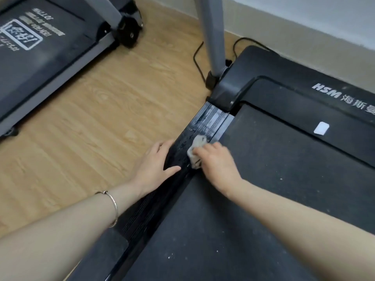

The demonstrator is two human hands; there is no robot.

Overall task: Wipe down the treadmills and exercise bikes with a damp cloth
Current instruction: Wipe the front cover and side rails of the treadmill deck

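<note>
Where the frame starts at far left, a second treadmill [40,47] sits angled on the wood floor [101,110]: black deck, white printed label, grey side frame, black wheels at its front end. Bare floor runs between it and the near treadmill [253,199].

The left forearm comes in from bottom left with a thin metal bangle [114,207] at the wrist. The left hand [156,165] lies flat on the outer edge of the black ribbed side rail [205,122]. Its fingers are straight and loosely apart, the thumb is spread across the rail, and it holds nothing.

Just right of it is the cloth [195,151], small, grey and bunched up. It lies on the same rail, near the rail's inner edge by the belt [274,189]. The right hand [217,161] is on top of the cloth with its fingers curled round it, pressing it to the rail. The rail ahead of the cloth looks wet and shiny, with streaks.

Further up, a grey upright post [211,33] rises from the rail's front end, and a black cable [197,61] loops on the floor behind it.

The right forearm crosses the dark belt, which is speckled with pale dust. The motor cover [304,78] at upper right carries HSM lettering. A small white sticker [321,128] lies below that lettering. A pale wall [304,17] runs behind.
</note>
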